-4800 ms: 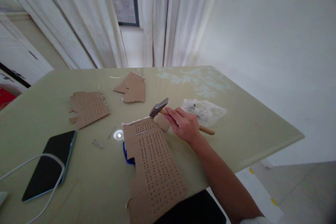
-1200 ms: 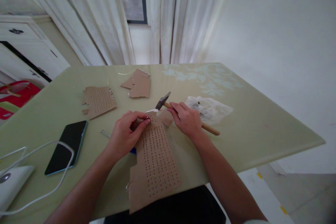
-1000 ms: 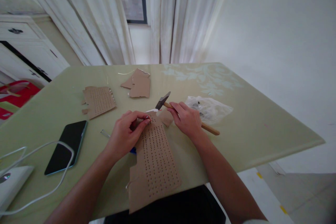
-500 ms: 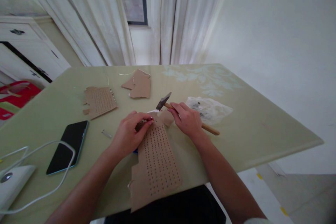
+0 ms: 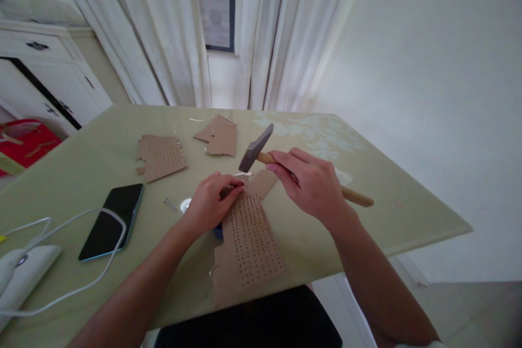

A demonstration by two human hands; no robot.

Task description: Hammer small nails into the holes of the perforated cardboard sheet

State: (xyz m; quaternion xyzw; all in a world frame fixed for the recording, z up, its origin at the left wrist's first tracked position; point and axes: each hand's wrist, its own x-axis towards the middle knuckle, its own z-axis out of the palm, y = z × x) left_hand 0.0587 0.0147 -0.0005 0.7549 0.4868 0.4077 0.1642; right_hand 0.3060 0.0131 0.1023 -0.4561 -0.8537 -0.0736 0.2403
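Note:
My right hand [image 5: 312,185] is closed around the wooden handle of a hammer [image 5: 255,149], whose dark metal head is raised above the far end of a long perforated cardboard strip [image 5: 255,239]. Thumb and forefinger of my left hand [image 5: 212,198] are pinched together at that far end; what they hold is too small to make out. Rows of small holes run along the strip, and its near end reaches the table edge. Something blue [image 5: 218,231] shows under the strip beside my left wrist. A plain cardboard piece [image 5: 265,182] lies beyond it.
A phone [image 5: 114,220] and a white device with a cable [image 5: 32,277] lie at left. Another holed cardboard piece [image 5: 163,157] and cardboard scraps [image 5: 222,136] lie farther back. A clear plastic bag [image 5: 343,176] is mostly hidden behind my right hand.
My right hand has lifted the hammer up and moved right, so its head now hangs higher over the cardboard. My left hand keeps its pinch. The view has shifted slightly.

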